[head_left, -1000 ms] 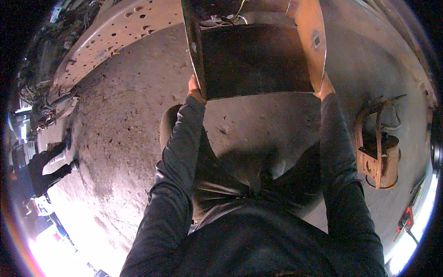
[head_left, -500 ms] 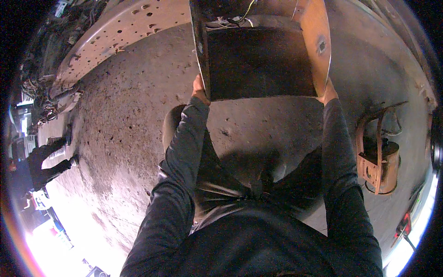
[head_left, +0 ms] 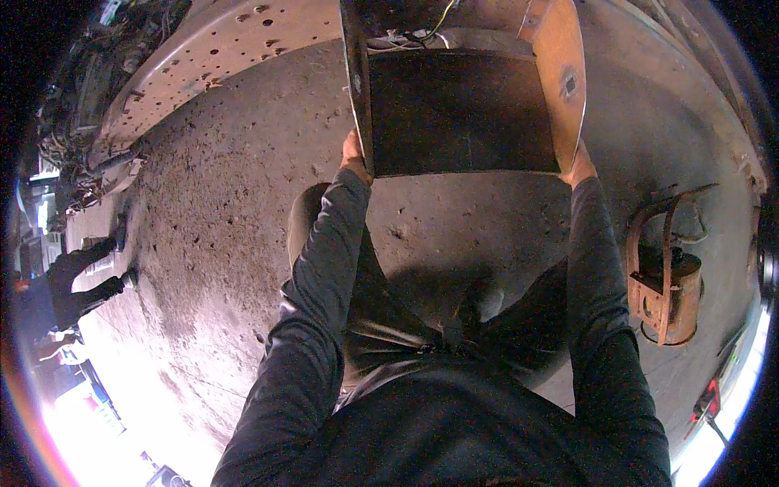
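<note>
Both arms reach forward to a large U-shaped metal bracket (head_left: 462,114), with a dark flat middle and two upright side plates. My left hand (head_left: 355,156) is closed at the near corner of the left plate. My right hand (head_left: 579,165) grips the near corner of the right plate, whose rust-brown face has a squarish hole. The fingers of both hands are largely hidden behind the metal. Beyond the bracket's far edge, a yellow wire (head_left: 442,20) and some pale cables show.
A long, perforated steel beam (head_left: 235,40) curves across the far left. On the concrete floor (head_left: 219,211) to my right stands a rusty cylindrical part with a curved bracket (head_left: 680,296). Another person's dark-clad legs (head_left: 85,284) show at the left. A red tool (head_left: 712,398) lies at lower right.
The bracket and both hands shift very slightly to the right in view, with the grip unchanged. The beam and surroundings shift a little too.
</note>
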{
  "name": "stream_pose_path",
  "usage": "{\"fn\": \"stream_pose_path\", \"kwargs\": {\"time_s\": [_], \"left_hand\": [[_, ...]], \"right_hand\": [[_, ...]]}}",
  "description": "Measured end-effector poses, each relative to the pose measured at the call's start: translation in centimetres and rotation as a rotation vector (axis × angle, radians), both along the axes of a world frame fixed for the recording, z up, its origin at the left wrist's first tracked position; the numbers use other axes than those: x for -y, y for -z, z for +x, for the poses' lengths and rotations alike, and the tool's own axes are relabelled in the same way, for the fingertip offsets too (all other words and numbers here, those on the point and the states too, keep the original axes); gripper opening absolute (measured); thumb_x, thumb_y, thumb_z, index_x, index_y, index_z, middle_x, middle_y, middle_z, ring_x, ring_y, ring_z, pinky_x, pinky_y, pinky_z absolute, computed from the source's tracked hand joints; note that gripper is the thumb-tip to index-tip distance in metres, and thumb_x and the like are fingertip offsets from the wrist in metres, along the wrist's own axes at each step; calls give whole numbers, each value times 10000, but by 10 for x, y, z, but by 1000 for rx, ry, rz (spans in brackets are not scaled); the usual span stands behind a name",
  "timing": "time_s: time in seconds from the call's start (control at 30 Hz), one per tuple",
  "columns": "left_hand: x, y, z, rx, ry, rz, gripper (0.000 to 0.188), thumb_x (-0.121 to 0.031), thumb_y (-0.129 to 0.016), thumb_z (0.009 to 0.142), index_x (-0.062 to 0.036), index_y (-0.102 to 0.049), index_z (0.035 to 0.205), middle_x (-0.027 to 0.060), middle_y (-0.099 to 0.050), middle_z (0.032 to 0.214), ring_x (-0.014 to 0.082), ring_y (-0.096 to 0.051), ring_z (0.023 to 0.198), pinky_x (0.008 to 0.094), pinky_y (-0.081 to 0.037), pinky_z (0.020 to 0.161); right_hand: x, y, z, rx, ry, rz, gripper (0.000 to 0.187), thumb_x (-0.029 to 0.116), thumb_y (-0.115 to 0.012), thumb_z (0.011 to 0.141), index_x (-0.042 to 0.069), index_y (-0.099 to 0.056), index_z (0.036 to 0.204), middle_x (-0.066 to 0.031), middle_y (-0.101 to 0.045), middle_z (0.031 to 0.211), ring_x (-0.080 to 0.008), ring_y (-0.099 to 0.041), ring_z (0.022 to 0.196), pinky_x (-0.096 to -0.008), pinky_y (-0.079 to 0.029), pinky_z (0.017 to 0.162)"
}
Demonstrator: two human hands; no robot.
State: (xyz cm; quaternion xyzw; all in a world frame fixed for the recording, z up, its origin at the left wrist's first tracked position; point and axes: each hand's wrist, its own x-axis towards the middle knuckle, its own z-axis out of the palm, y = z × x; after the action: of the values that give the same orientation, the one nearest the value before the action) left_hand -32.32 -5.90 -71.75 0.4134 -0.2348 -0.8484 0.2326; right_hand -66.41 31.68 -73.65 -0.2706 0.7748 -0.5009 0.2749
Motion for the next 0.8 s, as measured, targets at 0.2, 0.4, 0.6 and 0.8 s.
{"fn": "stream_pose_path", "kwargs": {"time_s": [0.2, 0.4, 0.6, 0.8], "left_hand": [[1, 2, 1, -29, 24, -26, 409, -349, -456, 973, -30, -651, 1138, 142, -695, 1061, 327, -671, 898, 476, -562, 797], [-2, -5, 1, 93, 26, -103, 413, -392, -468, 968, -52, -658, 1105, 115, -695, 983, 299, -660, 804, 432, -550, 691], [-10, -21, 0, 2, -26, -21, 374, -345, -481, 975, -42, -660, 1100, 98, -697, 950, 273, -659, 778, 411, -547, 668], [-9, -21, -4, 48, 37, -82, 468, -393, -401, 990, -30, -617, 1191, 141, -682, 1124, 331, -665, 976, 481, -557, 869]], "right_hand": [[0, -26, 14, -621, -144, 321, 592, 244, -627, 904, 45, -407, 1417, -136, -519, 1386, -283, -488, 1283, -388, -411, 1061], [-4, -27, 11, -560, -158, 306, 711, 333, -698, 839, 63, -404, 1427, -175, -421, 1468, -333, -435, 1322, -403, -391, 1087], [-5, 4, 1, 19, 95, -41, 846, 372, -779, 764, 62, -377, 1440, -191, -381, 1487, -342, -387, 1359, -415, -388, 1090], [-12, 14, -12, -311, -102, 153, 825, 395, -739, 793, 58, -366, 1446, -223, -406, 1458, -357, -411, 1342, -406, -390, 1082]]}}
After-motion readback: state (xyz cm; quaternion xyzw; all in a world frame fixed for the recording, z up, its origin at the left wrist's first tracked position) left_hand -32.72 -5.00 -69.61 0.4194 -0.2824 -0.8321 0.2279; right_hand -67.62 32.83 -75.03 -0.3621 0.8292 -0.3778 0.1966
